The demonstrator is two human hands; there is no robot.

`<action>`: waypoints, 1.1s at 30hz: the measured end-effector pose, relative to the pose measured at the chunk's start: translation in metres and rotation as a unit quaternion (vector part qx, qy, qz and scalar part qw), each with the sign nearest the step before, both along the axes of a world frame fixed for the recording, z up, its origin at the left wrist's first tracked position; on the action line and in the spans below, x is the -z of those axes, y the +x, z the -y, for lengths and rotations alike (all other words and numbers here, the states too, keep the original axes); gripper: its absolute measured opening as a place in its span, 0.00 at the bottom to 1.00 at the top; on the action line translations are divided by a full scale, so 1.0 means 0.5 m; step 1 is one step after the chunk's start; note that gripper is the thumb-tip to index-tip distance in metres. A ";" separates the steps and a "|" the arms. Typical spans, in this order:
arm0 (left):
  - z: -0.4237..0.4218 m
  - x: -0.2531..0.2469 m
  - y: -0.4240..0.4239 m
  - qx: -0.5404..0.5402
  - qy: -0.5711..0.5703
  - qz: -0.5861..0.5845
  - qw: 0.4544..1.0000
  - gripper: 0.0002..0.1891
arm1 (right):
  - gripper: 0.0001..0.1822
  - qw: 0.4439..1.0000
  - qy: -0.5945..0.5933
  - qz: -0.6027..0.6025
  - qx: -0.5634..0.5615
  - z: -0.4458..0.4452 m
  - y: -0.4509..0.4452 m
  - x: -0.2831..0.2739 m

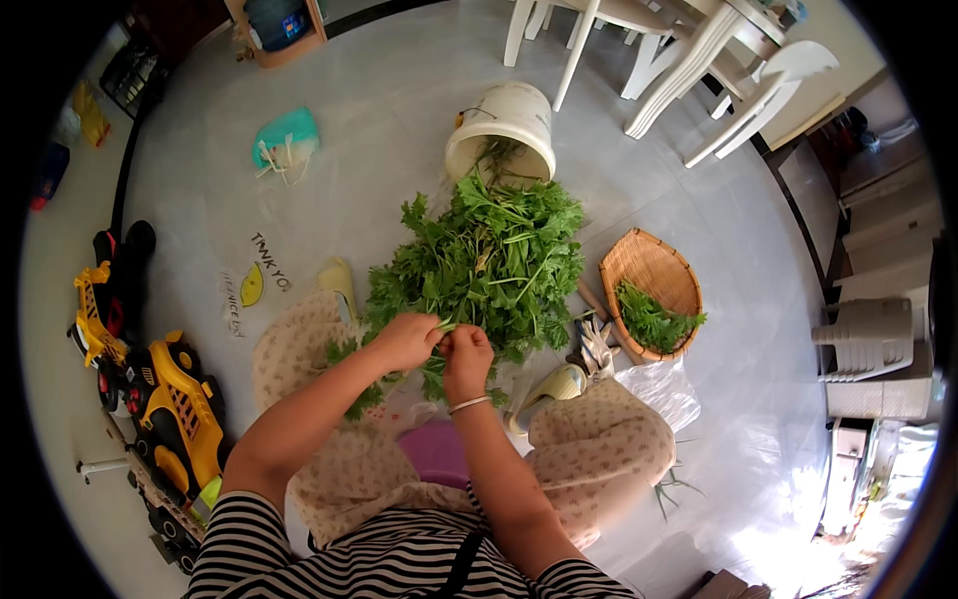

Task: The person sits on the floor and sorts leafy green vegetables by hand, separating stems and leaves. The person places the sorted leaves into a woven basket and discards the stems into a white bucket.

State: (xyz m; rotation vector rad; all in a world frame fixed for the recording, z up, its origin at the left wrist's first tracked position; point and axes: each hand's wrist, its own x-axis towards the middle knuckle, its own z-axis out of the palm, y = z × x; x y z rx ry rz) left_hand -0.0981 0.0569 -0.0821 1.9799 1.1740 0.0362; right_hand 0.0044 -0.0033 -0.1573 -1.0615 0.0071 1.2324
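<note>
Both my hands meet just below a large heap of leafy greens (494, 262) on the floor. Between the fingertips of my left hand (408, 341) and my right hand (468, 363) is a pale green stem, with leaves hanging beneath the hands. A bangle circles my right wrist. Behind the heap, a white plastic bucket (516, 108) lies on its side, mouth towards me, with wilted stems inside. To the right, a woven bamboo scoop basket (658, 258) holds a small bunch of feathery greens (651, 318).
Work gloves (595, 348) and a clear plastic bag (666, 393) lie near my right knee. A purple plastic thing (434, 453) is between my legs. A teal bag (288, 138) lies far left, yellow toy vehicles (183, 404) line the left wall, and white chairs (591, 15) stand beyond the bucket.
</note>
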 end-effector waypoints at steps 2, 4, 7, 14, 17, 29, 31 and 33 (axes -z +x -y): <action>-0.004 0.023 -0.014 -0.002 -0.060 -0.004 0.998 0.13 | 0.03 0.993 -0.051 0.108 0.003 -0.009 0.008 0.058; -0.012 0.002 -0.006 0.007 -0.125 0.018 0.992 0.13 | 0.05 0.962 -0.115 0.246 -0.034 0.013 0.048 0.177; -0.016 0.001 -0.001 -0.117 -0.249 0.121 0.954 0.13 | 0.07 0.801 -0.151 0.450 -0.365 0.015 0.076 0.178; -0.017 -0.061 0.026 0.042 -0.297 0.183 0.936 0.13 | 0.04 0.698 -0.052 0.665 -0.259 -0.138 0.064 0.229; -0.056 -0.074 0.011 0.083 -0.280 0.190 0.937 0.13 | 0.04 0.727 0.001 0.657 -0.202 -0.239 0.068 0.199; -0.119 -0.110 -0.029 0.011 -0.237 0.257 0.937 0.13 | 0.14 0.576 -0.258 0.723 -0.280 -0.472 0.329 0.213; -0.119 -0.110 -0.024 0.005 -0.232 0.242 0.942 0.12 | 0.13 0.580 -0.237 0.725 -0.285 -0.449 0.329 0.200; -0.122 -0.112 -0.020 0.002 -0.230 0.225 0.947 0.12 | 0.13 0.579 -0.201 0.750 -0.250 -0.418 0.320 0.188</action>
